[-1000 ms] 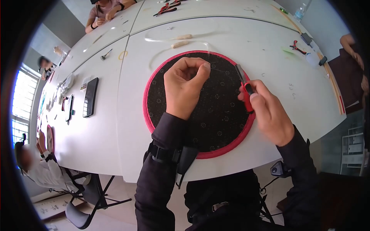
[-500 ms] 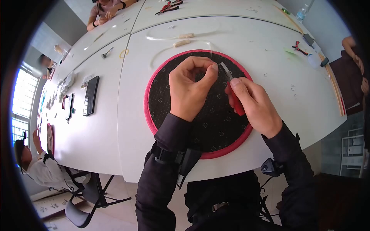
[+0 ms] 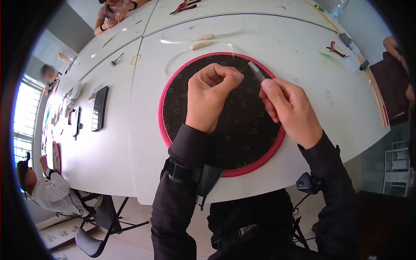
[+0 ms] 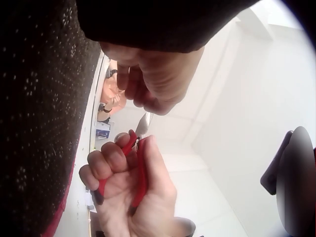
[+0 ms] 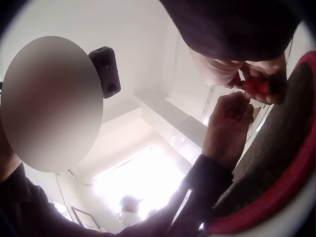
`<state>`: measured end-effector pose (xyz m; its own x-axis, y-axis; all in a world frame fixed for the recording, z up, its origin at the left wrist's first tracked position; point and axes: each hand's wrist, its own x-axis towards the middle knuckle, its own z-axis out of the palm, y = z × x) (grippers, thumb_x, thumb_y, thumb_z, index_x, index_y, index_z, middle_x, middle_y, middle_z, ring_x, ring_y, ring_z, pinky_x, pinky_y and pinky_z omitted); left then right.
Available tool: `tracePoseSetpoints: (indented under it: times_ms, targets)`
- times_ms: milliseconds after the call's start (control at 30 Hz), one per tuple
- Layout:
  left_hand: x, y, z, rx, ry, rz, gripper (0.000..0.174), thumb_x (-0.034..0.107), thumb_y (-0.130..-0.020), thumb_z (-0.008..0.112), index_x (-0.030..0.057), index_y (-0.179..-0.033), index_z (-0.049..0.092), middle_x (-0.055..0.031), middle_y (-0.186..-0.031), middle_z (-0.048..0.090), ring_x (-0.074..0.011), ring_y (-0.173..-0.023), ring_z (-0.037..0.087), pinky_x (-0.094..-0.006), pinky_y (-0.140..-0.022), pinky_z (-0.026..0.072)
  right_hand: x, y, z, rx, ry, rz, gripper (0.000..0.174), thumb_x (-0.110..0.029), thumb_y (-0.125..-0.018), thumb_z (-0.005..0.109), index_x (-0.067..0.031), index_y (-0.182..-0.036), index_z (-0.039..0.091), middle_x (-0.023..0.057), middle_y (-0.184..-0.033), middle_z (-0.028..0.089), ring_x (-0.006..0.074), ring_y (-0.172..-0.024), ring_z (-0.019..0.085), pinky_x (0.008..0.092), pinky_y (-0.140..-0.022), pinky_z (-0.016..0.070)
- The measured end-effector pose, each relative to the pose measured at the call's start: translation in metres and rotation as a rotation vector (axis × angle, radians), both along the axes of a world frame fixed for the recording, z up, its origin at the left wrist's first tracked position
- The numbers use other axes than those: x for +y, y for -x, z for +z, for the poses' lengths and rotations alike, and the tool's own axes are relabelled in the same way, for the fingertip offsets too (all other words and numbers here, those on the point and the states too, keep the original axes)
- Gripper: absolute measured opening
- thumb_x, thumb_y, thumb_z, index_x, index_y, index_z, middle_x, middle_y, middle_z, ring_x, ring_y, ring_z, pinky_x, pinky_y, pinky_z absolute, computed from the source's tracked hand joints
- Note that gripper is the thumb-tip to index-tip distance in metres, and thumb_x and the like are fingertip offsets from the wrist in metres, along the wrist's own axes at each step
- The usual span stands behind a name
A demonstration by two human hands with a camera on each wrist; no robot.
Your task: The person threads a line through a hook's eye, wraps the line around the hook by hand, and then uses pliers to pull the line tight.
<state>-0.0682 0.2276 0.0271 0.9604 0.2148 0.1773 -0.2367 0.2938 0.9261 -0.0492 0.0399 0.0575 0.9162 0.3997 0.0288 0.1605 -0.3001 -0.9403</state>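
Observation:
In the head view, my left hand (image 3: pixel 208 95) is raised over a round black mat (image 3: pixel 238 138) with a pink-red rim, thumb and index fingertips pinched together. A hair-thin wire (image 3: pixel 246 67) shows faintly by those fingertips; what lies between them is hidden. My right hand (image 3: pixel 294 106) grips flat-nosed pliers (image 3: pixel 256 70), their grey metal nose pointing up and left, close to the left fingertips. From the left wrist view, the pliers' red handles (image 4: pixel 142 173) lie spread apart in the right palm, with fingers curled round them.
Two wooden-handled tools (image 3: pixel 200 46) with pale looped cords lie beyond the mat. Another pair of red pliers (image 3: pixel 335 49) is at the right, near a long wooden strip (image 3: pixel 375 93). A black phone (image 3: pixel 100 108) lies left. Other people sit around the white table (image 3: pixel 149 173).
My right hand has brought the pliers left and up from the mat's right rim toward the left fingertips. The left hand keeps its pinch and has shifted only slightly.

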Motion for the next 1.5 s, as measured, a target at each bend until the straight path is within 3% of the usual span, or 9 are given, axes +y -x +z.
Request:
tracePoseSetpoints:
  times_ms: [133, 433, 633, 733, 867, 1233, 1333, 1500]
  targets:
    - [0.01, -0.004, -0.009, 0.014, 0.094, -0.155, 0.007, 0.003, -0.092, 0.062, 0.001, -0.086, 0.066, -0.0112, -0.093, 0.068, -0.0188, -0.09, 0.063, -0.0335, -0.09, 0.0487, -0.01, -0.009, 0.004, 0.0, -0.037, -0.028, 0.043, -0.036, -0.104, 0.054, 0.0008, -0.083, 0.061, -0.0017, -0.061, 0.047, 0.0071, -0.055, 0.043, 0.0261, -0.053, 0.0371]
    - [0.011, -0.005, -0.01, 0.074, 0.177, -0.227, 0.014, 0.003, -0.092, 0.056, 0.0013, -0.081, 0.063, -0.0134, -0.089, 0.066, -0.021, -0.089, 0.061, -0.0353, -0.091, 0.0481, -0.033, -0.026, 0.011, 0.05, -0.107, -0.114, 0.041, -0.038, -0.103, 0.055, -0.0033, -0.081, 0.059, -0.0036, -0.064, 0.048, 0.0057, -0.054, 0.044, 0.0226, -0.05, 0.0385]
    - [0.012, -0.005, -0.011, 0.08, 0.166, -0.235, 0.014, 0.004, -0.092, 0.056, 0.0011, -0.08, 0.063, -0.0138, -0.09, 0.066, -0.0211, -0.089, 0.061, -0.035, -0.09, 0.0483, -0.05, -0.039, 0.011, 0.042, -0.121, -0.185, 0.041, -0.039, -0.103, 0.054, -0.0046, -0.082, 0.058, -0.0036, -0.064, 0.048, 0.0059, -0.054, 0.045, 0.0226, -0.051, 0.0389]
    - [0.012, -0.005, -0.011, 0.081, 0.172, -0.232, 0.014, 0.003, -0.092, 0.056, 0.001, -0.08, 0.063, -0.014, -0.09, 0.066, -0.0211, -0.089, 0.061, -0.0348, -0.09, 0.0484, -0.064, -0.048, 0.009, 0.053, -0.114, -0.167, 0.038, -0.042, -0.104, 0.053, -0.0063, -0.09, 0.056, -0.0034, -0.07, 0.049, 0.0056, -0.058, 0.046, 0.0217, -0.053, 0.0377]
    - [0.012, -0.005, -0.011, 0.085, 0.168, -0.238, 0.013, 0.003, -0.091, 0.056, 0.001, -0.08, 0.063, -0.0143, -0.09, 0.066, -0.0212, -0.089, 0.061, -0.0349, -0.09, 0.0484, -0.07, -0.051, 0.012, 0.034, -0.135, -0.244, 0.04, -0.04, -0.103, 0.054, -0.0053, -0.085, 0.058, -0.004, -0.065, 0.048, 0.0054, -0.055, 0.045, 0.0224, -0.051, 0.039]
    - [0.013, -0.005, -0.012, 0.081, 0.165, -0.246, 0.012, 0.004, -0.09, 0.057, 0.0007, -0.081, 0.064, -0.0148, -0.09, 0.066, -0.0223, -0.089, 0.061, -0.0358, -0.091, 0.0483, -0.102, -0.069, 0.009, 0.051, -0.181, -0.322, 0.039, -0.042, -0.103, 0.055, -0.0061, -0.087, 0.058, -0.0035, -0.068, 0.05, 0.0056, -0.056, 0.047, 0.0222, -0.051, 0.0401]
    - [0.011, -0.005, -0.009, 0.099, 0.205, -0.225, 0.017, 0.0, -0.088, 0.062, 0.0046, -0.072, 0.057, -0.0124, -0.087, 0.066, -0.0195, -0.085, 0.062, -0.033, -0.084, 0.0493, -0.109, -0.07, 0.012, 0.053, -0.159, -0.325, 0.037, -0.042, -0.104, 0.054, -0.0082, -0.089, 0.057, -0.0046, -0.07, 0.049, 0.005, -0.059, 0.046, 0.0221, -0.053, 0.0383]
    - [0.01, -0.005, -0.008, 0.1, 0.21, -0.225, 0.018, 0.0, -0.088, 0.062, 0.0047, -0.072, 0.057, -0.0123, -0.086, 0.066, -0.0196, -0.085, 0.062, -0.0331, -0.084, 0.0494, -0.123, -0.076, 0.01, 0.05, -0.167, -0.331, 0.035, -0.042, -0.105, 0.054, -0.0095, -0.091, 0.056, -0.005, -0.071, 0.049, 0.005, -0.06, 0.046, 0.022, -0.053, 0.0373]
